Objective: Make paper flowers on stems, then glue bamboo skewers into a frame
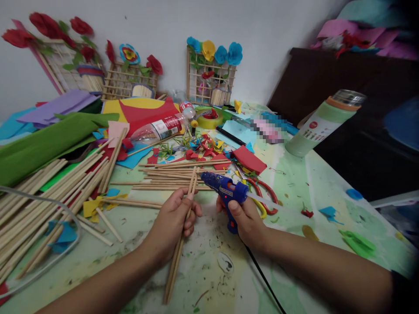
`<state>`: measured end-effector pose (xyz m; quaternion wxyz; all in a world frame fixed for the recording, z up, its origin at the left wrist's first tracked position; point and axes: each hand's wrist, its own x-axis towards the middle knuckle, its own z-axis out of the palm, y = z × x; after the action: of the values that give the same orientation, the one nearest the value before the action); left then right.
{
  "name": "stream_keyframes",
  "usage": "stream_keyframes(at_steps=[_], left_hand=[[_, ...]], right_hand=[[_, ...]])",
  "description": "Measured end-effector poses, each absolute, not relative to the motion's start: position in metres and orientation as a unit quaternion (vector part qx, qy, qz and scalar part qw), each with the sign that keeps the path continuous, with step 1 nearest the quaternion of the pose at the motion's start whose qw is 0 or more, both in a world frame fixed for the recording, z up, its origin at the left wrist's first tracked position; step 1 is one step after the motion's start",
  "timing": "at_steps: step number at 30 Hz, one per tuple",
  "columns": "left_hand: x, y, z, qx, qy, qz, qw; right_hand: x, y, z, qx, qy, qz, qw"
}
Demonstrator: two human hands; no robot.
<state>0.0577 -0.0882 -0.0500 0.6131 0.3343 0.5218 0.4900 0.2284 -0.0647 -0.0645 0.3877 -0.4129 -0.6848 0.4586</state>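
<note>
My left hand [175, 218] is closed round a pair of thin wooden sticks [173, 270] that run from near the table's front edge up to about the glue gun's nozzle. My right hand [244, 218] grips a blue hot glue gun [225, 189], its nozzle pointing left at the upper ends of the held sticks. The gun's black cord [262, 277] trails toward me. Behind the hands lies a row of loose sticks [170, 174].
A large heap of sticks [49, 200] covers the left. Red-handled scissors [266, 194], foam scraps, a plastic bottle [163, 126], a tape roll [209, 120] and a green tumbler [322, 124] lie behind. Stick frames with paper flowers [211, 74] lean on the wall.
</note>
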Motion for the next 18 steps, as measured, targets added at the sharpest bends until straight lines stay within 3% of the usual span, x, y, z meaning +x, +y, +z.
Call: stream_keyframes(at_steps=[18], left_hand=[[0.0609,-0.0898,-0.0476,0.348,0.532,0.485,0.601]], right_hand=[[0.2292,-0.0635,-0.0655,-0.430,-0.685,0.445,0.385]])
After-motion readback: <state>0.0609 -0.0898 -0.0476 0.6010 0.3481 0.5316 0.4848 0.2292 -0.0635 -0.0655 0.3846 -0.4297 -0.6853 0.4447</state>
